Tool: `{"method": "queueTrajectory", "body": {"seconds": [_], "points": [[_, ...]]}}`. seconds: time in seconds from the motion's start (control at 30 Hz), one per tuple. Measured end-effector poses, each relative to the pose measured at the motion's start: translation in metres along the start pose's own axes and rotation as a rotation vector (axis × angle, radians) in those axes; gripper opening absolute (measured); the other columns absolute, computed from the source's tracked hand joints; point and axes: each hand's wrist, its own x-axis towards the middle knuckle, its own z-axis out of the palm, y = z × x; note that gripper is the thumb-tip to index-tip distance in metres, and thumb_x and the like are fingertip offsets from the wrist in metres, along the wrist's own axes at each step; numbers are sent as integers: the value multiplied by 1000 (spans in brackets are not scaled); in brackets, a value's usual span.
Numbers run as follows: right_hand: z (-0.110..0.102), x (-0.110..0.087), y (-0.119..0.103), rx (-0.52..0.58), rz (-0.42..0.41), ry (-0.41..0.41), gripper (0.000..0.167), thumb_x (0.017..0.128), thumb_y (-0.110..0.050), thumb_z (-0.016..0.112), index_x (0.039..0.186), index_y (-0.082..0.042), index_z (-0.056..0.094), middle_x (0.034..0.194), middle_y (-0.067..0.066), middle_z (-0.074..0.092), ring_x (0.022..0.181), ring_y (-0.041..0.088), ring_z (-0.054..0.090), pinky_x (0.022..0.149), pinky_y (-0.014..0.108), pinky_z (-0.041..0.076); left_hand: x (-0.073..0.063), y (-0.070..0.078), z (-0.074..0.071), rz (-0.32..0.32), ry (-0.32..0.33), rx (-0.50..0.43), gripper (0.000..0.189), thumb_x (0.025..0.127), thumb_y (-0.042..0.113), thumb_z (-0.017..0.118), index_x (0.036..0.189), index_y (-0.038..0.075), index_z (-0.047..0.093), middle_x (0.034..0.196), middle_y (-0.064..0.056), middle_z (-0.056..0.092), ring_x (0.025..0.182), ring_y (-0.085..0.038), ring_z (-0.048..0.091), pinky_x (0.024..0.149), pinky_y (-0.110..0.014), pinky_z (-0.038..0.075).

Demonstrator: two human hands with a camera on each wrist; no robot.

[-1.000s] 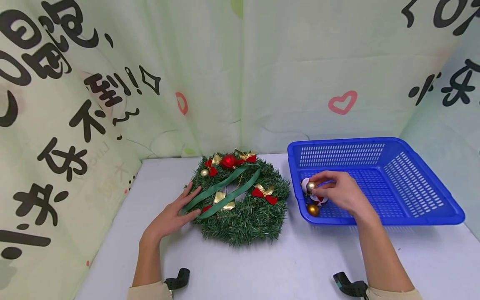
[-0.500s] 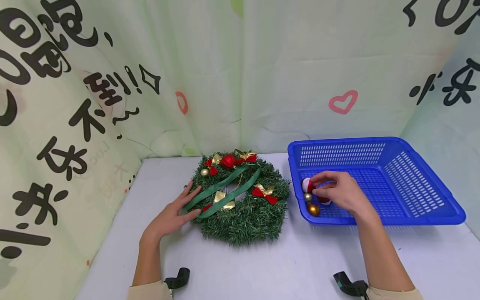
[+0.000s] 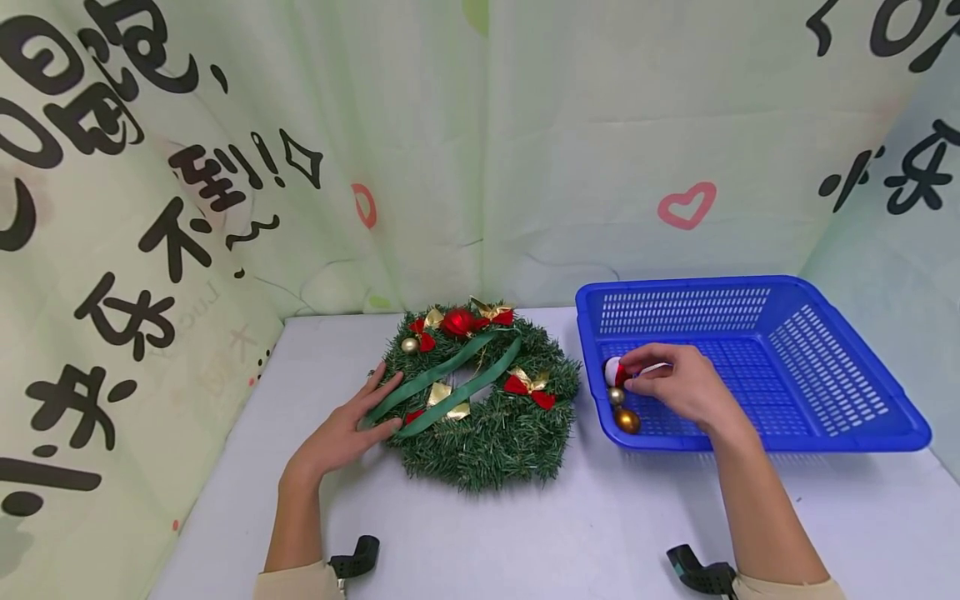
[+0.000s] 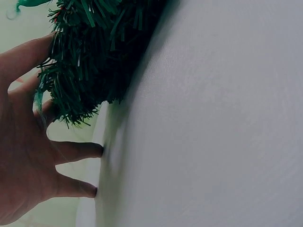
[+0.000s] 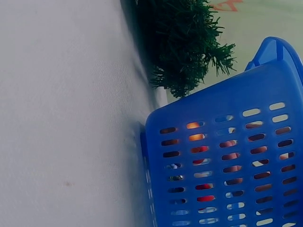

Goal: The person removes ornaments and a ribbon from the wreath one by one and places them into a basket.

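A green wreath (image 3: 487,442) lies on the table, with red and gold bows, a red ball, a small gold ball and a green ribbon (image 3: 472,385) on it. My left hand (image 3: 341,433) rests on its left side with fingers spread; in the left wrist view some fingertips reach the table. Inside the blue basket (image 3: 847,437), my right hand (image 3: 678,383) pinches a red-and-white ornament (image 3: 614,371) between thumb and fingers, partly hidden. A small pale gold ball (image 3: 617,396) and a larger gold ball (image 3: 627,420) lie just below it.
The basket stands right of the wreath on the white table (image 3: 555,542). A pale green curtain (image 3: 525,167) with black writing hangs behind and at the sides. In the right wrist view, the perforated basket wall (image 5: 227,109) covers most of the basket's contents.
The small pale gold ball has left my right fingertips and lies in the basket. The fingers now meet the red-and-white ornament. A striped red-and-white piece below the hand is out of sight. Left hand unmoved.
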Motion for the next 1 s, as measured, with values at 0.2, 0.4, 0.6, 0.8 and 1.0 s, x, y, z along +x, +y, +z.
{"method": "queueTrajectory", "body": {"seconds": [0.2, 0.4, 0.6, 0.8, 1.0], "points": [[-1, -1, 0, 1, -8, -5, 33, 96, -18, 76, 126, -6, 73, 114, 14, 75, 98, 26, 73, 86, 38, 54, 1, 0, 0, -2, 0, 4, 72, 104, 43, 63, 166, 30, 29, 177, 2, 3, 160, -43, 11, 119, -74, 24], [-1, -2, -1, 26, -9, -6, 32, 96, -15, 75, 126, -4, 72, 111, 13, 75, 99, 31, 74, 84, 34, 54, 0, 0, 0, -9, -1, 1, 72, 104, 44, 63, 166, 31, 29, 177, 2, 3, 160, -43, 11, 119, -74, 24], [-1, -2, -1, 43, -18, 7, 31, 97, -15, 73, 127, -5, 72, 115, 15, 75, 100, 31, 74, 84, 35, 55, 0, 0, 0, -8, 4, 10, 72, 104, 44, 63, 166, 31, 30, 177, 2, 4, 160, -42, 11, 118, -74, 24], [0, -4, -3, 38, -39, 51, 30, 99, -16, 72, 127, -6, 72, 118, 16, 75, 104, 29, 74, 86, 35, 54, 0, 1, -1, -4, 5, 10, 72, 104, 43, 63, 166, 30, 30, 177, 1, 4, 160, -43, 11, 118, -74, 24], [2, -5, -7, 37, -66, 103, 31, 99, -21, 73, 128, -10, 72, 121, 15, 75, 104, 26, 72, 86, 34, 55, 0, 1, 0, 0, 2, 4, 72, 104, 41, 63, 166, 29, 29, 177, 0, 4, 160, -43, 10, 118, -75, 23]]}}
